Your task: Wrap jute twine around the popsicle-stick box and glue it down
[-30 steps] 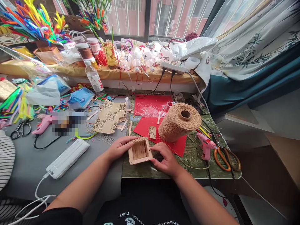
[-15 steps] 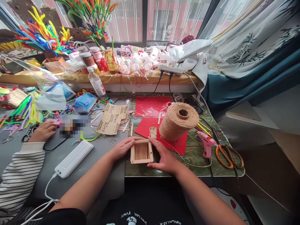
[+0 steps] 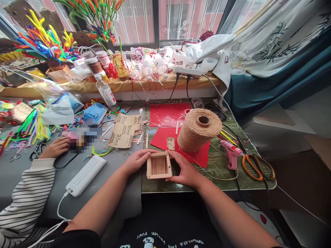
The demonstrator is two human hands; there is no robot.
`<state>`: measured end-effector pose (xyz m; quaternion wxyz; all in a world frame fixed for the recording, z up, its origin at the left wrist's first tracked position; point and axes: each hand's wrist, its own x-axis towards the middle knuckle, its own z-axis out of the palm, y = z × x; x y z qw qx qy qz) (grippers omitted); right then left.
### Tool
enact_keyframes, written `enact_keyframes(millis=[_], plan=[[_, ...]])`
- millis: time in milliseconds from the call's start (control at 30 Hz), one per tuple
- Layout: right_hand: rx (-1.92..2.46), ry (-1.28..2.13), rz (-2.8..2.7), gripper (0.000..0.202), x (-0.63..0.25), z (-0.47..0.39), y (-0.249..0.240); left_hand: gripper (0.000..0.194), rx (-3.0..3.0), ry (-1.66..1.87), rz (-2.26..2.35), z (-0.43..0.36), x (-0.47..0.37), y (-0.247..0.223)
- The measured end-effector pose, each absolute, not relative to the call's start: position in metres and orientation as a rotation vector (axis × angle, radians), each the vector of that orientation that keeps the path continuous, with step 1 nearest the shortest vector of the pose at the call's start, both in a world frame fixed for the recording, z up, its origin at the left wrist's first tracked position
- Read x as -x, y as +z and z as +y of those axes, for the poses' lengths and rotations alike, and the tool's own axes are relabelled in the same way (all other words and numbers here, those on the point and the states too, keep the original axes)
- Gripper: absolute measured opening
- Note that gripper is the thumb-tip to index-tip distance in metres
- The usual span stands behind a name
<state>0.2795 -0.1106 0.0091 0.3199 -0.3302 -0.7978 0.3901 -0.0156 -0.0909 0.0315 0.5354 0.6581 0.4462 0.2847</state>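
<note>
Between my two hands is a small open box made of wooden craft sticks [image 3: 159, 176], its opening facing up toward me near the table's front edge. My left hand [image 3: 136, 162] grips its left side, thumb along the upper corner. Around the right side curve the fingers of my right hand [image 3: 184, 171], with the thumb at the lower right corner. Twine lies along the box's far edge. Just beyond my right hand stands a big spool of jute twine [image 3: 199, 132] on a red sheet [image 3: 161, 137], with a loose strand trailing right. A small sandpaper piece [image 3: 171, 143] lies behind the box.
To the right are a pink glue gun [image 3: 232, 155] and orange-handled scissors [image 3: 252, 167]. Sandpaper sheets [image 3: 124, 132] and a white power bank [image 3: 86, 175] lie left. Another person's hand [image 3: 58, 146] rests farther left. A water bottle [image 3: 106, 92] stands behind.
The view has shifted slightly, so most table items appear a little farther right. Both my hands keep their hold on the box, which stays in nearly the same pose.
</note>
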Motion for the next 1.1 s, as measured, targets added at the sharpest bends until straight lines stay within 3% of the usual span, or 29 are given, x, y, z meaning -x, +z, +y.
enact_keyframes(millis=[300,367,433,500,600,667,767,967,1100], plan=[[0.893,1.077,-2.116,0.121,-0.284,-0.119,0.018,0.048,-1.551,0.781,1.072,-0.09,0.015,0.023],[0.886,0.976,-2.001,0.099,-0.293,-0.128,0.022,0.052,-1.54,0.794,1.062,-0.091,0.016,0.022],[0.908,0.736,-1.763,0.062,-0.305,-0.135,0.024,0.053,-1.535,0.795,1.047,-0.091,0.019,0.02],[0.975,0.466,-1.513,0.046,-0.319,-0.135,0.026,0.058,-1.545,0.794,0.962,-0.091,0.021,0.017],[1.153,0.306,-1.363,0.062,-0.336,-0.123,0.027,0.087,-1.612,0.774,0.781,-0.093,0.022,0.015],[1.271,0.377,-1.382,0.081,-0.341,-0.112,0.025,0.111,-1.697,0.741,0.756,-0.095,0.021,0.015],[1.357,0.581,-1.441,0.099,-0.336,-0.096,0.023,0.132,-1.807,0.711,0.774,-0.098,0.019,0.015],[1.435,0.644,-1.382,0.111,-0.325,-0.071,0.027,0.138,-1.852,0.733,0.762,-0.1,0.019,0.014],[1.383,0.702,-1.38,0.106,-0.331,-0.059,0.03,0.133,-1.869,0.699,0.818,-0.102,0.021,0.015]])
